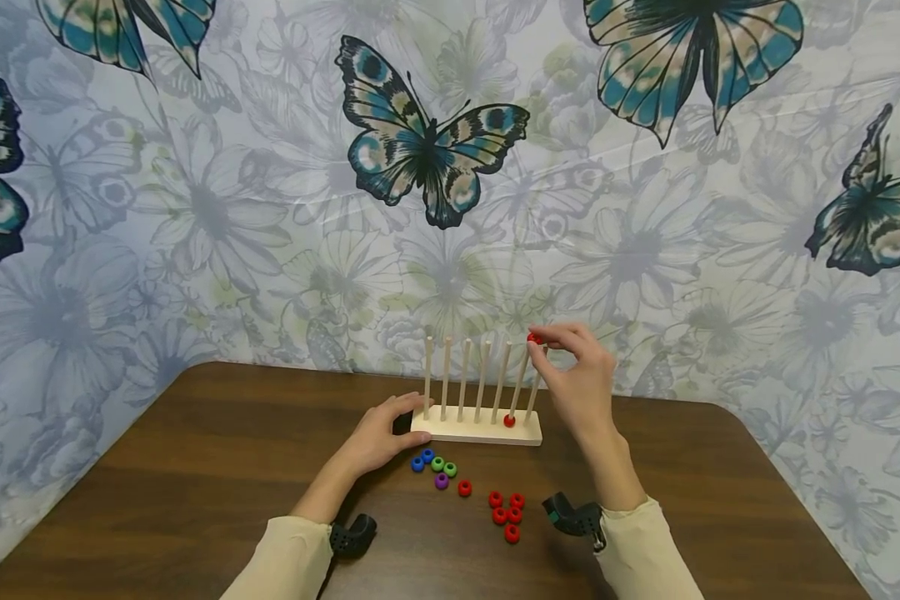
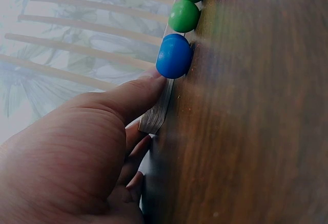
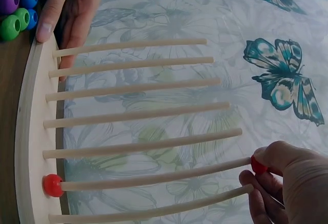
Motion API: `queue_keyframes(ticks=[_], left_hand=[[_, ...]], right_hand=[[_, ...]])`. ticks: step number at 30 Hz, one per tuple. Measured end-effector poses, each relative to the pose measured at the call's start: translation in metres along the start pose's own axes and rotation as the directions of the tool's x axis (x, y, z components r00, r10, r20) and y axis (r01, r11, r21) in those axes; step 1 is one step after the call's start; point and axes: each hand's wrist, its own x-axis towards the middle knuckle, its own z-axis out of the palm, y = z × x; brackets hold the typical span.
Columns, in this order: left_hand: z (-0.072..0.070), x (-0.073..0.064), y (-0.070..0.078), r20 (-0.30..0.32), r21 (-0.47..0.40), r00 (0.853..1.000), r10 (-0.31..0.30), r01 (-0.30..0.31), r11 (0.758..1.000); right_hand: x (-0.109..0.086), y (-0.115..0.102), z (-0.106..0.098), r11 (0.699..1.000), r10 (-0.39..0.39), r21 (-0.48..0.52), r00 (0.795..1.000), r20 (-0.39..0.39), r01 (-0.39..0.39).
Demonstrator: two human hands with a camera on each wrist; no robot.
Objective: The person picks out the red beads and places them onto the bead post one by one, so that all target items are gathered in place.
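My left hand (image 1: 378, 431) grips the left end of a pale wooden peg stand (image 1: 465, 430), thumb in front and fingers behind. Several thin upright pegs rise from its base. Between the thumb and fingers of my right hand (image 1: 581, 379) is a red bead (image 3: 259, 165), held at the tip of the second peg from the right (image 3: 154, 178). Whether the bead is threaded over the tip cannot be made out. Another red bead (image 1: 509, 421) sits at the foot of that same peg. The other pegs carry no beads.
On the brown table (image 1: 270, 450), in front of the stand, lie blue beads (image 1: 417, 464), green beads (image 1: 450, 470), a purple bead (image 1: 441, 481) and a lone red bead (image 1: 464, 488). Several red beads (image 1: 499, 516) cluster nearer me. A butterfly-patterned cloth (image 1: 270, 208) hangs behind.
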Motion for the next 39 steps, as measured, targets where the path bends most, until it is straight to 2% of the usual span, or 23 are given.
queue_keyframes(ticks=[11,22,26,33,39], left_hand=[[0.000,0.001,0.000,-0.002,0.012,1.000,0.004,-0.004,1.000],[0.002,0.003,-0.002,0.001,0.009,1.000,0.000,0.000,1.000],[0.001,0.002,-0.002,-0.005,0.013,1.000,0.004,-0.004,1.000],[0.001,0.002,-0.002,-0.008,0.010,1.000,0.004,-0.004,1.000],[0.001,0.001,-0.001,-0.009,0.007,1.000,0.007,-0.007,1.000]], right_hand=[[-0.001,0.003,-0.002,0.999,-0.009,-0.039,0.997,0.075,0.012],[-0.008,0.006,-0.012,1.000,0.019,-0.018,0.992,0.122,-0.017],[-0.016,0.013,-0.022,0.999,0.047,-0.028,0.989,0.138,-0.043],[-0.038,0.029,-0.047,0.987,0.128,-0.114,0.977,0.170,-0.109],[-0.061,0.044,-0.059,0.969,0.205,-0.185,0.949,0.240,-0.162]])
